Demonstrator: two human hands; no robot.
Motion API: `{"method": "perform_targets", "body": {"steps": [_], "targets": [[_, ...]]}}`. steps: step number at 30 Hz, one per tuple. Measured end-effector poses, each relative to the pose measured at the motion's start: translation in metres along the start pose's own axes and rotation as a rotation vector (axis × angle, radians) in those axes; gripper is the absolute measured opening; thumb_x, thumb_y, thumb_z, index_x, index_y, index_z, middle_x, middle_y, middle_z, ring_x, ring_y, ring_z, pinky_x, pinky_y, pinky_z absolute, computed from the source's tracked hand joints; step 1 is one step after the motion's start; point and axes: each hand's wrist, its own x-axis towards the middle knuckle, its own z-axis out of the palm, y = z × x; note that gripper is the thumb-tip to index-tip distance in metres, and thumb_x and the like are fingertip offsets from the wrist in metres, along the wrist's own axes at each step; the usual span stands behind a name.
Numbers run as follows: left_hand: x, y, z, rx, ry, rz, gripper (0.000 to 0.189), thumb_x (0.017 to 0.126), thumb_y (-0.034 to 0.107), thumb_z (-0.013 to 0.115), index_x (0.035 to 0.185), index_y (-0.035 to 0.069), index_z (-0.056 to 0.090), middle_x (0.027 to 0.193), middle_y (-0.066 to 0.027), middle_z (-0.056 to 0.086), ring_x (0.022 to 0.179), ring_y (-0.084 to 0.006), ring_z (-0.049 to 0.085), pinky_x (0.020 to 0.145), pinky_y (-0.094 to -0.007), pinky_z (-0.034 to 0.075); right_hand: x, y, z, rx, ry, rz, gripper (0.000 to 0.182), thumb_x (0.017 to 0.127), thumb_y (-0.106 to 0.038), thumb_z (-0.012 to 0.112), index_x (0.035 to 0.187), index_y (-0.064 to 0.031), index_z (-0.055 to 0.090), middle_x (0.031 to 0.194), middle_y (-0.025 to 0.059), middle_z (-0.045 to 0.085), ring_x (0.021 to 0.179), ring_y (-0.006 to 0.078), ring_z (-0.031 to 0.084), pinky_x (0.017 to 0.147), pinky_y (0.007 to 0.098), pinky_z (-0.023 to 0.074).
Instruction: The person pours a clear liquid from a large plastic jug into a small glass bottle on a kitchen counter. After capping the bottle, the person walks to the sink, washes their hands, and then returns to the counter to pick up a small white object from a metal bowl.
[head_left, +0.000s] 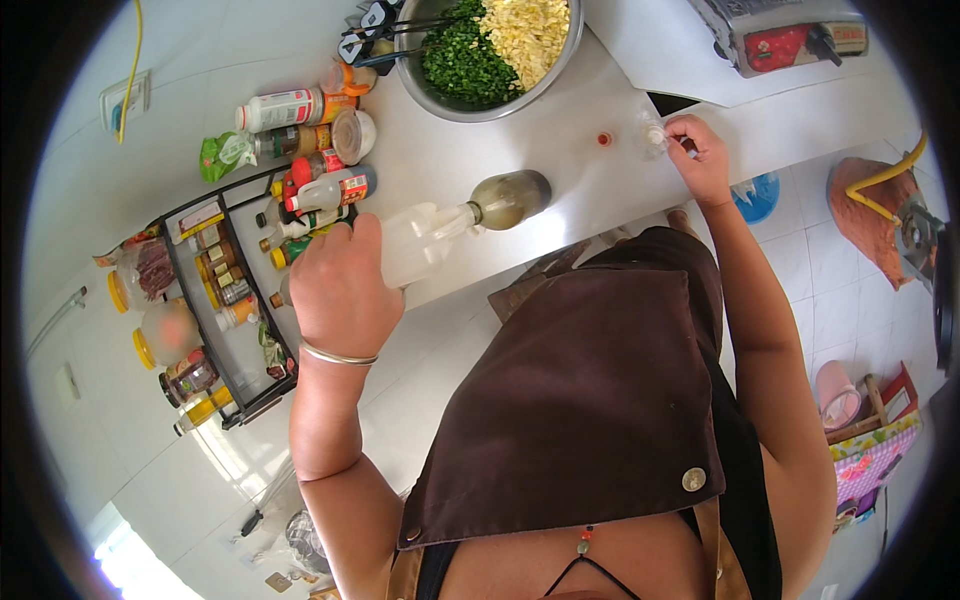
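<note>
My left hand (347, 281) is closed at the left end of a pale translucent plastic piece (416, 244); its exact form is unclear, and my fingertips are hidden. This piece reaches the neck of a clear bottle (514, 200) with murky greenish-brown contents. At the counter's right part my right hand (697, 156) pinches a small crumpled clear plastic item (651, 136) with something white in it. A small red cap (604, 139) lies on the white counter (585, 176) to the left of that hand.
Beyond the bottle stands a metal bowl (487, 116) of chopped greens (465, 67) and yellow-white crumbled food (529, 37). Seasoning bottles (330, 187) and a black rack (229, 259) of jars line the left side. A boxy appliance (780, 37) sits at the upper right.
</note>
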Motion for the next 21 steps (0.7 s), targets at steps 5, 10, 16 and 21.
{"method": "perform_targets", "body": {"steps": [5,10,16,21], "targets": [[0.0021,0.0020,-0.0018,-0.007,0.000,0.003,0.029,0.059,-0.001,0.063,0.085,0.004,0.054,0.075,-0.0131,0.057,0.075,-0.0359,0.059,0.064,-0.0444,0.047,0.0003,-0.0009,-0.0005,0.006,0.001,-0.001,0.011,0.078,0.003,0.059,0.087,-0.0036,0.061,0.092,0.0012,0.062,0.078,0.0084,0.054,0.066,0.0211,0.0423],[0.0036,0.0042,-0.0053,0.001,-0.005,0.008,0.029,0.058,-0.001,0.063,0.085,0.005,0.054,0.075,-0.0131,0.057,0.074,-0.0355,0.059,0.064,-0.0439,0.047,0.0019,-0.0066,0.0007,0.022,0.025,-0.026,0.008,0.078,-0.002,0.064,0.085,-0.0038,0.062,0.084,0.0009,0.061,0.073,0.0094,0.056,0.061,0.0223,0.0437],[0.0048,0.0051,-0.0055,0.034,-0.019,0.006,0.030,0.058,-0.002,0.063,0.085,0.005,0.054,0.073,-0.0126,0.056,0.073,-0.0352,0.059,0.064,-0.0439,0.047,0.0019,-0.0048,-0.0002,0.009,0.018,-0.028,0.007,0.078,-0.002,0.064,0.085,-0.0037,0.062,0.085,0.0009,0.061,0.072,0.0096,0.056,0.061,0.0221,0.0437],[0.0065,0.0049,-0.0040,0.058,0.074,0.074,0.026,0.056,-0.001,0.063,0.076,0.008,0.048,0.067,-0.0086,0.051,0.063,-0.0297,0.056,0.054,-0.0395,0.044,0.0010,-0.0019,-0.0018,0.015,-0.021,0.003,0.010,0.079,0.002,0.060,0.087,-0.0040,0.061,0.091,0.0006,0.061,0.077,0.0081,0.054,0.065,0.0211,0.0419]]}}
